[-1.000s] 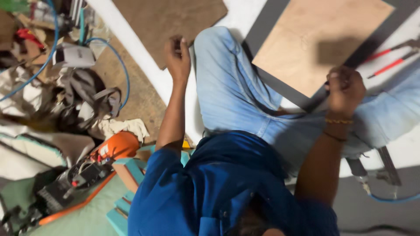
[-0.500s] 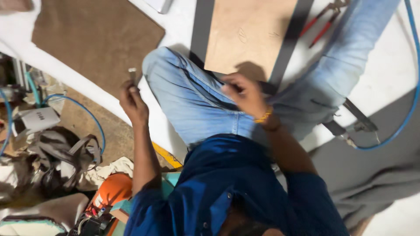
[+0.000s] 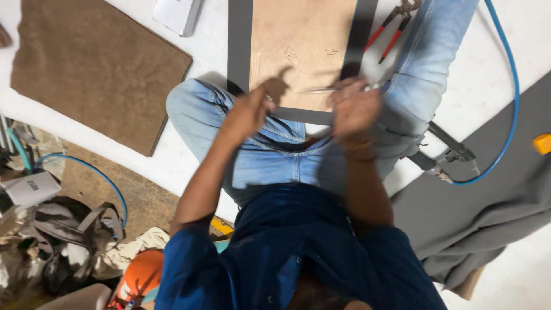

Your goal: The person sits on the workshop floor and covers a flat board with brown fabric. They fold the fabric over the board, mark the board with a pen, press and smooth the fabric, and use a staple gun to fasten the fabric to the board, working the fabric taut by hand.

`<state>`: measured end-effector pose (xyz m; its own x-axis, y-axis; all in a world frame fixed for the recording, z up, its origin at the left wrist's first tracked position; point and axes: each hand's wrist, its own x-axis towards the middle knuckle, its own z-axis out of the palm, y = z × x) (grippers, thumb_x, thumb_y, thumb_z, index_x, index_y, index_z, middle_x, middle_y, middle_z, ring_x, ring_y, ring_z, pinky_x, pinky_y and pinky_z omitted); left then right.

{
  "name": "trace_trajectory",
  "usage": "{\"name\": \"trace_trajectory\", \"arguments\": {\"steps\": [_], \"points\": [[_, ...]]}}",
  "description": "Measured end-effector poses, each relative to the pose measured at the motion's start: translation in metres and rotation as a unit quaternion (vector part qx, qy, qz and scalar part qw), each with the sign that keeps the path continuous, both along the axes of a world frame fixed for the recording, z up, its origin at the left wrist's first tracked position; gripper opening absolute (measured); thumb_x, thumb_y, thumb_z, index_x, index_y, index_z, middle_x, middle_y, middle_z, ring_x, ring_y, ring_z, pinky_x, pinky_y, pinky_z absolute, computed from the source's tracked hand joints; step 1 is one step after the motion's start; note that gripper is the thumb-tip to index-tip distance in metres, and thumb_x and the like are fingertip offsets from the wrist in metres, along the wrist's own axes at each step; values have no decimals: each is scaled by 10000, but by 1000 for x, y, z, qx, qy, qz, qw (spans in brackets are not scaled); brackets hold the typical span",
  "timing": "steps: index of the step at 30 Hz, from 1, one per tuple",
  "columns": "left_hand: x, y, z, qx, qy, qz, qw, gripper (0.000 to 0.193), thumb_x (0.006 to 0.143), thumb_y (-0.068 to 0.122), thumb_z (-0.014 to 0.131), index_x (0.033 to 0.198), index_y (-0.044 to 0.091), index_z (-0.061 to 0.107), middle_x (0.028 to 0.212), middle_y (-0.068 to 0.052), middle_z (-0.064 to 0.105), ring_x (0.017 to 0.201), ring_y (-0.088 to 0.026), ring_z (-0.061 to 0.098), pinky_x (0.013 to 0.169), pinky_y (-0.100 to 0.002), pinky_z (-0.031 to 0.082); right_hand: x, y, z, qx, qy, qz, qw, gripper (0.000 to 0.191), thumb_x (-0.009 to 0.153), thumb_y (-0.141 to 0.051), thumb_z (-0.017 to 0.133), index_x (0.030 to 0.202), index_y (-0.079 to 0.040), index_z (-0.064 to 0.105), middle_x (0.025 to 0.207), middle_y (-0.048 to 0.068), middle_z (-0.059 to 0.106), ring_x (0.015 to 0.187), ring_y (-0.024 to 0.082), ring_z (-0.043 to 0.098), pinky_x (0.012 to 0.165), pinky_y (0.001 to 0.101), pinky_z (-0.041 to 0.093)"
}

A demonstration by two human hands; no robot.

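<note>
Sitting on the white floor, the person holds both hands over a wooden panel (image 3: 301, 51) with a grey frame, lying just beyond the knees. Right hand (image 3: 353, 106) closes around a thin metal tool (image 3: 333, 89); left hand (image 3: 249, 112) is curled, its grip unclear through blur. Red-handled pliers (image 3: 393, 26) lie just beside the panel.

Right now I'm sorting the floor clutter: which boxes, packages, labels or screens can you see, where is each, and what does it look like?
White box: far left floor, beside the blue hose; rectangular, small dark label on its side.
White packet: top edge, between the brown board and the grey frame; flat, rectangular.
No screens or signs.
</note>
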<state>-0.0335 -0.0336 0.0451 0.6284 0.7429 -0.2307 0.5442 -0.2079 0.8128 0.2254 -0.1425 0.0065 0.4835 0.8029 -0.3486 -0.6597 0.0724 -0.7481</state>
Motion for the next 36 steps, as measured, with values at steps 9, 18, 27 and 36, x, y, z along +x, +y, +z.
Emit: {"name": "trace_trajectory", "arguments": {"steps": [9,18,27,36], "points": [[8,28,-48,56,-62,96,992,289,911,-47,535,1152,18,679,1021,-204,699,974,-386,684,893,-453,542,63,88,-55,19,-239,205,949,169,968,91,652,1075,-35,617,927,21,636,783,106,593,712,279,480],[6,26,-68,94,2,74,993,190,936,28,610,1115,24,674,1001,-211,681,945,-413,655,823,-486,522,47,111,-86,-9,-411,294,863,45,981,-26,721,1013,-8,746,935,27,732,848,68,667,754,232,534],[11,28,-54,70,36,50,996,152,926,38,614,1071,36,661,936,-205,657,877,-405,648,759,-494,505,67,98,-86,-34,-449,275,849,35,972,-13,713,989,-8,743,916,18,714,824,69,643,733,229,504],[12,28,-54,71,32,42,996,156,930,30,609,1077,36,659,944,-201,657,887,-406,647,769,-493,503,56,98,-92,-7,-432,275,859,31,978,-9,720,1004,-9,738,920,7,704,837,55,645,739,225,511]]}}
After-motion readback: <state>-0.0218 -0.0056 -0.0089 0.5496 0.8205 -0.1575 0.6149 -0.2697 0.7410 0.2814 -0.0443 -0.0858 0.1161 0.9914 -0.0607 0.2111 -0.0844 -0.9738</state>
